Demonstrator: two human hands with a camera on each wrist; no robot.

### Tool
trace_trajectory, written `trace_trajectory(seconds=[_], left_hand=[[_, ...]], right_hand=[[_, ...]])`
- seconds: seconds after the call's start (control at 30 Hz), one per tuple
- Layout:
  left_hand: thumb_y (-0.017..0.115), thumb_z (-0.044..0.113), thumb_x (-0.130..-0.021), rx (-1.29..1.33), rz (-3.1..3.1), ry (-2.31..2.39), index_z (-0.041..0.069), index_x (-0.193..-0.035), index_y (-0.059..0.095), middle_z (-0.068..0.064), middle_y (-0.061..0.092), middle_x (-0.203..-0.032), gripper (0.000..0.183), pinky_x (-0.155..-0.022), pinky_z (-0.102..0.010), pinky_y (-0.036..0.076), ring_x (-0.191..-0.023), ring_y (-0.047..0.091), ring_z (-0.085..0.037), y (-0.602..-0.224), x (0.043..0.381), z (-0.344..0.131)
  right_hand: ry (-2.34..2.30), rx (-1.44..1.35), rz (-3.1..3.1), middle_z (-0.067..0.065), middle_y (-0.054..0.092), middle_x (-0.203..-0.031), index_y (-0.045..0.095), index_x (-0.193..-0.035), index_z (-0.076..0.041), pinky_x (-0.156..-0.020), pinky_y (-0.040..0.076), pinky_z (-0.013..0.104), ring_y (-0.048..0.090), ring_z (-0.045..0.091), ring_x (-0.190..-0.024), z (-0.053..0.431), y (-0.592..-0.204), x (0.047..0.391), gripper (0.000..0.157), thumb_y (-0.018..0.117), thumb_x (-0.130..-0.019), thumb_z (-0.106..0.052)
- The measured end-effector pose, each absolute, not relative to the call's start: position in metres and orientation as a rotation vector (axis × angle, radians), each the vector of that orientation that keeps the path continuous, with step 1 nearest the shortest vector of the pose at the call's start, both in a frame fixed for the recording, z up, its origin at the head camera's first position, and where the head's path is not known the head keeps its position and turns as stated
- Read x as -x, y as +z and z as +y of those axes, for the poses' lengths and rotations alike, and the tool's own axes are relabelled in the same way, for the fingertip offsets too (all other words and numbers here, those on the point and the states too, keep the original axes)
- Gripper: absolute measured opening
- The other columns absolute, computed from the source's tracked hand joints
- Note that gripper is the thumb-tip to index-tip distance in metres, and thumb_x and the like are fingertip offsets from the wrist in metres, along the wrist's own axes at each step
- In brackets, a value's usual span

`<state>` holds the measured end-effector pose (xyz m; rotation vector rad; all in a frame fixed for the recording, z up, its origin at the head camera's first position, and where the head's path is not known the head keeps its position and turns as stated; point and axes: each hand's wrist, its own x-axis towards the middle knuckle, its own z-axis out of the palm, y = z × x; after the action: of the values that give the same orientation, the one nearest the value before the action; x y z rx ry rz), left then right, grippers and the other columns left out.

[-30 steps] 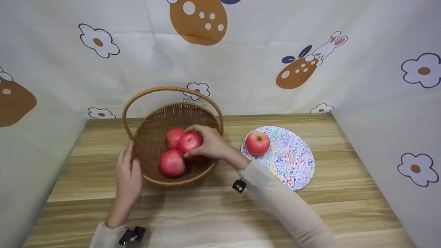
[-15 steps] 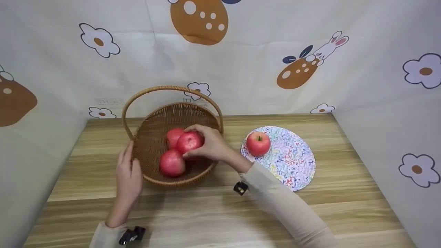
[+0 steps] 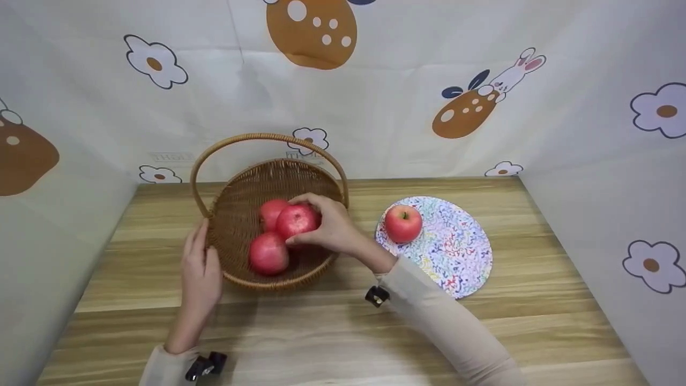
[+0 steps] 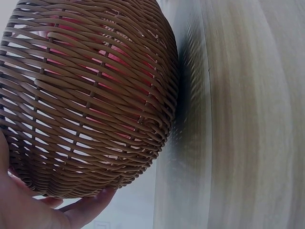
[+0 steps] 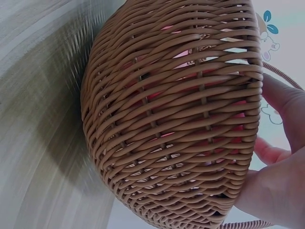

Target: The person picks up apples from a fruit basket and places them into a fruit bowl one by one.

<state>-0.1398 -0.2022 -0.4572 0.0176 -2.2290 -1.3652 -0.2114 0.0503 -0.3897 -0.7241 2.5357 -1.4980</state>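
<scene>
A brown wicker basket (image 3: 236, 198) with an arched handle stands on the table, several red apples inside it. In the head view my right hand (image 3: 333, 225) reaches over the basket's right side and grips a red apple (image 3: 296, 221) between thumb and fingers. Next to the gripped one lie a front apple (image 3: 269, 253) and a rear apple (image 3: 271, 212). My left hand (image 3: 199, 273) rests against the basket's left outer wall, fingers fairly straight beside the handle's base. The left wrist view shows its fingertips (image 4: 102, 194) on the weave. In the right wrist view the wicker mostly hides the apples.
Right of the basket lies a round multicoloured mat (image 3: 455, 241), with another red apple (image 3: 403, 223) at its left side. The wood-grain table (image 3: 300, 343) is enclosed by printed cloth walls (image 3: 386, 96) at the back and both sides.
</scene>
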Motion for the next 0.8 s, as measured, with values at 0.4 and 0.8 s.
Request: trace_trajectory(seconds=[0.4,0.8], left_hand=[[0.042,-0.007,-0.099,-0.025,-2.249,-1.343,-0.013,-0.153,0.043,-0.033,0.039,-0.16,0.054,-0.127,-0.064,0.024,-0.15,0.033,-0.053,-0.457,0.139,-0.203],[0.042,-0.007,-0.099,-0.024,-2.248,-1.355,-0.013,-0.154,0.042,-0.034,0.038,-0.161,0.055,-0.127,-0.065,0.024,-0.15,0.033,-0.054,-0.457,0.139,-0.203]], right_hand=[[-1.53,0.75,2.547,0.012,0.069,-0.133,0.066,-0.134,-0.008,-0.101,0.058,0.04,0.068,0.027,-0.119,0.056,-0.387,0.202,0.067,0.096,-0.075,-0.017],[-1.619,0.786,2.51,0.015,0.066,-0.135,0.065,-0.134,-0.005,-0.102,0.058,0.04,0.066,0.029,-0.121,0.063,-0.387,0.193,0.066,0.095,-0.075,-0.014]])
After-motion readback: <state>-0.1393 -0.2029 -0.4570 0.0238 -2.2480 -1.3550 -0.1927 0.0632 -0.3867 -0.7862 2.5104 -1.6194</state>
